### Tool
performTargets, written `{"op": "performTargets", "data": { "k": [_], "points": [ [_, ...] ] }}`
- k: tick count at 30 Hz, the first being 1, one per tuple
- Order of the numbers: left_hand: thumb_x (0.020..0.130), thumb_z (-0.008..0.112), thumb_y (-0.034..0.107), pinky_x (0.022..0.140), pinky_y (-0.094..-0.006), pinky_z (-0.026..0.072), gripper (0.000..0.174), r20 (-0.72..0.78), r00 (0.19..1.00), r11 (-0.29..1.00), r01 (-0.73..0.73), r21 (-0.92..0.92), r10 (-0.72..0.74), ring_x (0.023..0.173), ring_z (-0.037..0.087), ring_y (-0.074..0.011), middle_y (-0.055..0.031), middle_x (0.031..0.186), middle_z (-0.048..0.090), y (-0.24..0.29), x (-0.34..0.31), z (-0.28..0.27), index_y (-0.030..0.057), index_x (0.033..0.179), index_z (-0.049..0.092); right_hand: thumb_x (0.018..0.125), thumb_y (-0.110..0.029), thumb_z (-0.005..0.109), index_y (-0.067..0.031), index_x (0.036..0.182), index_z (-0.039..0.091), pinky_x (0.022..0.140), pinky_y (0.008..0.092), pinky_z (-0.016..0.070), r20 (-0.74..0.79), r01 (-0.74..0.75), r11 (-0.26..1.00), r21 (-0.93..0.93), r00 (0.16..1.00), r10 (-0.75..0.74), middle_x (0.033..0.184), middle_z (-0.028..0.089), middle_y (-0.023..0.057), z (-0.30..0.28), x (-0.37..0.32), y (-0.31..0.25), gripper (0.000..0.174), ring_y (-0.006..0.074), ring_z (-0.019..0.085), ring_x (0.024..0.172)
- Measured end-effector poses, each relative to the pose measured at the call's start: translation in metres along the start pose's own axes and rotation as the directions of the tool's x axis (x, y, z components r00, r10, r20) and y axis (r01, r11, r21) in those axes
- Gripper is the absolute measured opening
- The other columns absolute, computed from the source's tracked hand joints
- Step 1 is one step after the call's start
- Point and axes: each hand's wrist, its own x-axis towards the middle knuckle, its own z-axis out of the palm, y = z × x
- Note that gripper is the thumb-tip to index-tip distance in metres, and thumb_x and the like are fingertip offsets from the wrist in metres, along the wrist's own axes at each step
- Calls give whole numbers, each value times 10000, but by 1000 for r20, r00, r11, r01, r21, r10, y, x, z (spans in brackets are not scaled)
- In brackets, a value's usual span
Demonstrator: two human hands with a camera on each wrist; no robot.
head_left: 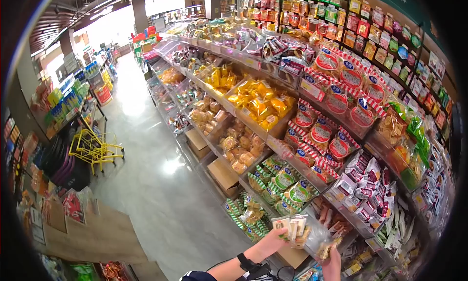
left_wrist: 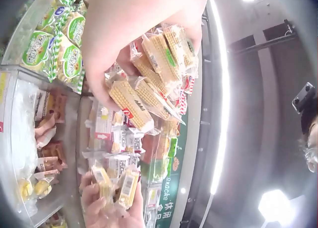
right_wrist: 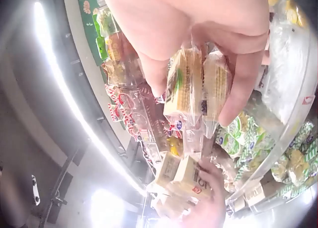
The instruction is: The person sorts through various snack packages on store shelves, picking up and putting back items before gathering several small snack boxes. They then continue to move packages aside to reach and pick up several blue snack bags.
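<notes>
My left hand [head_left: 269, 244] grips several wrapped wafer biscuits [left_wrist: 161, 59] in clear wrappers, fanned out between fingers and thumb. Beside it on the right, my right hand [head_left: 332, 267] holds a smaller bunch of the same wrapped wafers [right_wrist: 186, 91], pinched between thumb and fingers. Both hands are over the lower shelf, a short gap apart. Just behind them a clear plastic sheet [head_left: 318, 236] covers part of a bin. Pinkish packets [head_left: 336, 225] lie in that bin.
Tiered shelf bins run along the right, with green-striped packs [head_left: 285, 181], red-striped packs [head_left: 321, 132] and purple-white packets [head_left: 365, 188]. Cardboard boxes [head_left: 223, 176] stand under the shelves. A yellow cart [head_left: 95, 148] stands across the grey aisle floor [head_left: 161, 213].
</notes>
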Motion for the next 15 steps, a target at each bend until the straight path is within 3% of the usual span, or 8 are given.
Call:
{"op": "performTargets", "data": {
  "k": [2,4,6,7,10,11,15],
  "points": [
    [907,504,86,1008,-376,405,419,31,997,995,66,-76,-64,1157,526,-225,-105,1288,520,2,-4,13,7,1311,423,901,-123,540,-17,1127,575,724,287,497,-20,5,999,41,1000,-4,1031,617,51,18,-1,2,252,150,613,869],
    [920,552,192,961,-353,442,431,112,993,983,4,184,-25,1108,552,-184,-78,1260,543,-7,-11,19,7,1296,444,928,-157,521,-32,1176,534,689,299,523,-54,-11,994,-112,999,5,1029,628,52,-8,10,20,278,153,626,858],
    [909,574,185,951,-339,446,438,233,968,994,104,-26,-95,1085,565,-172,-66,1238,560,-20,-2,12,12,1293,454,939,-180,522,-25,1167,540,685,295,529,-33,-18,968,-250,999,10,1033,634,53,-16,16,28,276,143,628,859],
    [881,621,188,936,-314,446,461,204,969,990,138,1,-136,1067,570,-149,-51,1207,582,-19,-6,18,15,1282,473,942,-172,520,-18,1168,539,713,276,524,9,21,968,-251,1000,-19,1048,639,59,-8,12,29,275,135,631,876],
    [860,656,207,923,-290,441,473,183,978,984,75,160,-104,1056,566,-129,-46,1192,591,-29,-4,22,12,1261,500,942,-155,512,-7,1183,533,769,272,512,-74,16,971,-240,997,-35,1088,631,71,11,1,27,284,139,626,923],
    [835,676,132,979,-307,414,621,186,962,968,161,194,-198,1132,523,-139,-67,1272,531,-23,-5,27,2,1359,370,947,-158,505,3,1202,524,817,264,490,-70,30,970,-240,996,-49,1107,623,74,16,-3,25,303,137,615,954],
    [834,659,74,978,-292,418,688,213,961,944,101,315,-174,1154,502,-123,-66,1297,511,-28,-8,39,4,1415,298,944,-128,463,16,1179,534,789,236,457,-115,70,958,-277,988,-105,1077,615,49,-6,-5,46,285,106,577,933]
  ]
}}
